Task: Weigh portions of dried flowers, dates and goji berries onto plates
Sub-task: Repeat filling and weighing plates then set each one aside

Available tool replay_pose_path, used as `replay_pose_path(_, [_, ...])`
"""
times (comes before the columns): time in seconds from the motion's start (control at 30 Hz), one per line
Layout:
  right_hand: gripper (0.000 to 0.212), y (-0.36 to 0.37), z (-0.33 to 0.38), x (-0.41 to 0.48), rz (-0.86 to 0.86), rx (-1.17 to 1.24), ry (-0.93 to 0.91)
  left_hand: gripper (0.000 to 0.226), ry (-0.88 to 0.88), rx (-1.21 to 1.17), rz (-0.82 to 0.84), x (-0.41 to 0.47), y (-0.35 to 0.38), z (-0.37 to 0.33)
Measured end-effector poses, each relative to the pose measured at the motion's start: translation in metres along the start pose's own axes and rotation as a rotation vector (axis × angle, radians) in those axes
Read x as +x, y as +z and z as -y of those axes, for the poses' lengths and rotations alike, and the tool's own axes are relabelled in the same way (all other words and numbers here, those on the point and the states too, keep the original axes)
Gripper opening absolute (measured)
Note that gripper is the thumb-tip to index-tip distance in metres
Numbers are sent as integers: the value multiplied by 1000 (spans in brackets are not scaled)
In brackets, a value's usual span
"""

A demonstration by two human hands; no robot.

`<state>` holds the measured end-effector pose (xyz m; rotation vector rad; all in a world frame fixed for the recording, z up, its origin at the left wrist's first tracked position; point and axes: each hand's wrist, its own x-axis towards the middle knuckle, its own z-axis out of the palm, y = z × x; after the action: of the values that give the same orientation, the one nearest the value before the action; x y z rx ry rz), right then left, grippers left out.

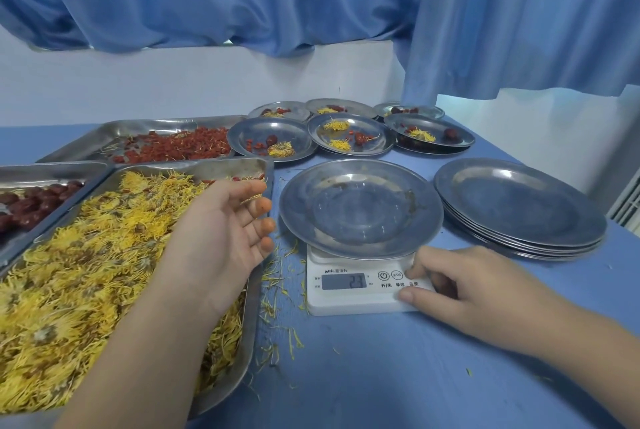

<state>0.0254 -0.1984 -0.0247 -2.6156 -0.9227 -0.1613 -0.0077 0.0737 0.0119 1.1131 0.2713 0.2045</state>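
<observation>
An empty steel plate (360,210) sits on a white kitchen scale (349,293) whose display shows digits. My right hand (464,283) rests at the scale's right front corner, a fingertip on the rightmost button and the thumb against its front edge. My left hand (225,231) hovers palm up with relaxed fingers over the right edge of the tray of yellow dried flowers (86,272), holding nothing. Behind that tray lies a tray of goji berries (173,146), and at the far left a tray of dark red dates (31,201).
Several filled plates (349,134) stand in two rows behind the scale. A stack of empty plates (519,206) is to the scale's right. Loose yellow petals (280,276) litter the blue table between tray and scale. Blue curtains hang behind.
</observation>
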Motion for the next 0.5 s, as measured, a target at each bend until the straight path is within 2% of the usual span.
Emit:
replay_pose_path(0.2, [34,-4,4,2,-5,3,31,18,-6,24,1,-2,2,0])
replay_pose_path(0.3, [39,-3,4,0,-11,-73,12,19,-12,36,0,-2,4,-1])
replay_pose_path(0.4, [45,-8,12,3,-71,-225,-134,16,-8,64,8,-4,4,-1])
replay_pose_path(0.5, [42,-22,24,14,-260,-189,-272,13,3,114,4,-3,5,0])
